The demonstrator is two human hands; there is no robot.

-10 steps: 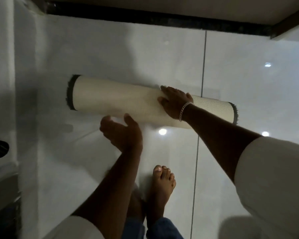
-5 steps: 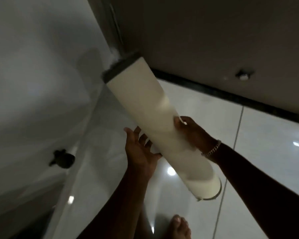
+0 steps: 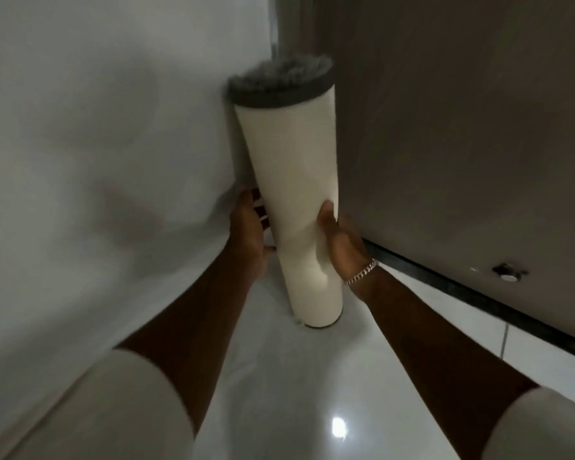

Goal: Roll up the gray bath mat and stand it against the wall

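Observation:
The rolled bath mat (image 3: pixel 292 180) stands on end in the corner, cream backing outward and gray pile showing at its top. Its lower end rests on the white tile floor (image 3: pixel 279 393), its top leans toward the white wall (image 3: pixel 113 127) on the left. My left hand (image 3: pixel 249 230) presses against the roll's left side with fingers spread behind it. My right hand (image 3: pixel 341 244), wearing a chain bracelet, grips the roll's right side with the thumb across the front.
A dark door or panel (image 3: pixel 462 127) runs along the right, with a black threshold strip (image 3: pixel 478 303) at its foot and a metal door stop (image 3: pixel 508 273) on it. A light glares off the glossy floor near me.
The roll lay flat on the floor under my right hand, was lifted and tilted up with both hands, and now stands upright in the corner. My view turned toward the corner.

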